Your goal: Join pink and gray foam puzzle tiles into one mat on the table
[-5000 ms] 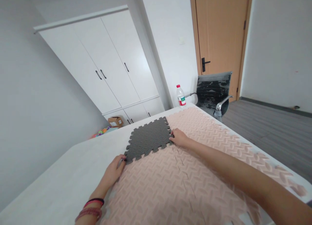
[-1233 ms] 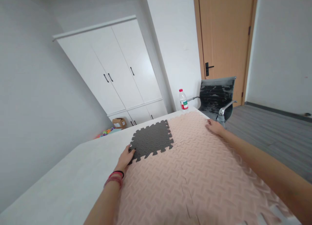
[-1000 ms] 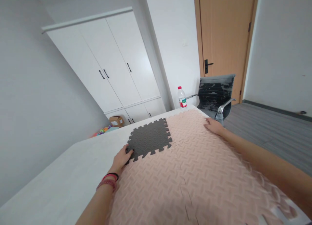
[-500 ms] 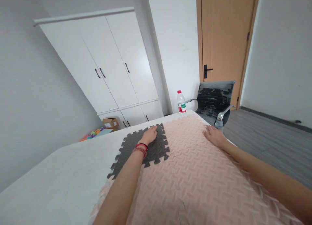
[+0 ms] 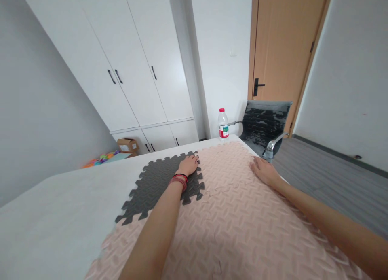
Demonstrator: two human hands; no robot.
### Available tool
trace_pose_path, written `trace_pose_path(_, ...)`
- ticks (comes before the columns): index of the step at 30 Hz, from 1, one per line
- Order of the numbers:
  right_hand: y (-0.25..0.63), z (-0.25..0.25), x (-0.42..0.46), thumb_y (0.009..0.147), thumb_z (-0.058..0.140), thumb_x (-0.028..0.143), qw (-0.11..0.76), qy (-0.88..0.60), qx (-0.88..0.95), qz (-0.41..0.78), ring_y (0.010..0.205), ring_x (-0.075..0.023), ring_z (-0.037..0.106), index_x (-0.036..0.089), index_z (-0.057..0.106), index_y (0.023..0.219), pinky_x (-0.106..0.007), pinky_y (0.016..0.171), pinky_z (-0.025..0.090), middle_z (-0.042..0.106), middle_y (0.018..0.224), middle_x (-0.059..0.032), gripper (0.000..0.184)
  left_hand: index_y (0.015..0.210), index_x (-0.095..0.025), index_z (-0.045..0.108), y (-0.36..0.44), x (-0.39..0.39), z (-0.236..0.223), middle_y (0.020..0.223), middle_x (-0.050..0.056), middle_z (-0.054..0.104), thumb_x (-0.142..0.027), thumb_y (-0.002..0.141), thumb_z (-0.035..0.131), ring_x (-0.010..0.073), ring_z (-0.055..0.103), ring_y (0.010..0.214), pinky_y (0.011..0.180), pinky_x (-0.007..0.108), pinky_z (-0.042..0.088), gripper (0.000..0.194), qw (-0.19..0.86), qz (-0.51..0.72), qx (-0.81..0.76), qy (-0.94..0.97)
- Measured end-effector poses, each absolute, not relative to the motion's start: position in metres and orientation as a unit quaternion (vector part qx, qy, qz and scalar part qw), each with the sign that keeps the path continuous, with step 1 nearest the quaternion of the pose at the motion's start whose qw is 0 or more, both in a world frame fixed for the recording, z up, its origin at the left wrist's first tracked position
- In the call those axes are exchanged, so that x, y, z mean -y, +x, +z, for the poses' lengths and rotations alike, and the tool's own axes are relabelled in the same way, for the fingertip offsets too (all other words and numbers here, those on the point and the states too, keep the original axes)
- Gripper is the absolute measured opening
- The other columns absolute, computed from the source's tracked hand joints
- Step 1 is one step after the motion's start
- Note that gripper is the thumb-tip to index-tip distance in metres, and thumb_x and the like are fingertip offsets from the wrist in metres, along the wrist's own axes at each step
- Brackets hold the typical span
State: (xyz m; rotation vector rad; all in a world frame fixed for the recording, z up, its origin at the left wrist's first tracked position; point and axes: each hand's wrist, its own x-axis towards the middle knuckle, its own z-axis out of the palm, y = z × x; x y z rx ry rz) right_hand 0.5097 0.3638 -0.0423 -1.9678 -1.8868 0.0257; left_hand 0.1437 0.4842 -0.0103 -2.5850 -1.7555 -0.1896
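Observation:
A dark grey foam mat tile (image 5: 151, 179) with jigsaw-toothed edges lies on the table, beside and partly over joined pale pink foam mat tiles (image 5: 230, 215). My left hand (image 5: 188, 165) rests palm down on the grey tile close to its right edge, fingers extended and grasping nothing. Bracelets circle that wrist. On the right border of the pink mat, my right hand (image 5: 264, 170) lies flat with its fingers stretched out. Whether the grey tile's teeth sit inside the pink ones cannot be made out.
A red-capped bottle (image 5: 223, 124) stands at the far table edge. Behind it is a worn black chair (image 5: 265, 122). White cabinets (image 5: 130, 61), a cardboard box (image 5: 127, 145) and a wooden door (image 5: 285, 49) are farther back. The white table (image 5: 60, 215) extends left.
The camera view has tilted a little. My left hand has shifted right on the grey tile, with its fingertips now nearer the tile's right edge. My right hand stays on the pink mat.

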Motion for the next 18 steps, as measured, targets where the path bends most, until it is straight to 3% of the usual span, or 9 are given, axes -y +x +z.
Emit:
trace_pose_path(6, 0.507, -0.036, -0.36, 0.094, 0.026, 0.045, 0.208, -0.72, 0.662, -0.005, 0.117, -0.0234, 0.052, 0.012, 0.043, 0.133, -0.034, 0.099, 0.037, 0.055, 0.128, -0.015, 0.053, 0.127, -0.02, 0.048, 0.157, -0.465, -0.008, 0.134, 0.01, 0.048, -0.04, 0.088, 0.054, 0.0266, 0.048, 0.12, 0.1, 0.054, 0.041, 0.044, 0.006, -0.084, 0.596, -0.799)
trace_pose_path(12, 0.503, -0.031, -0.354, 0.094, 0.031, 0.042, 0.206, -0.731, 0.65, -0.028, 0.114, -0.0236, 0.054, 0.011, 0.044, 0.131, -0.035, 0.097, 0.038, 0.059, 0.121, -0.0169, 0.05, 0.133, -0.023, 0.043, 0.146, -0.418, 0.002, 0.142, 0.011, 0.041, -0.039, 0.09, 0.05, 0.0256, 0.046, 0.124, 0.103, 0.052, 0.039, 0.046, -0.023, -0.109, 0.549, -0.828)
trace_pose_path(18, 0.502, -0.032, -0.351, 0.093, 0.032, 0.041, 0.21, -0.738, 0.64, -0.035, 0.113, -0.0268, 0.054, 0.007, 0.044, 0.129, -0.038, 0.096, 0.038, 0.058, 0.12, -0.0209, 0.05, 0.128, -0.022, 0.049, 0.137, -0.369, 0.0, 0.136, 0.01, 0.048, -0.039, 0.091, 0.049, 0.0242, 0.048, 0.122, 0.103, 0.051, 0.04, 0.04, -0.021, -0.066, 0.513, -0.856)
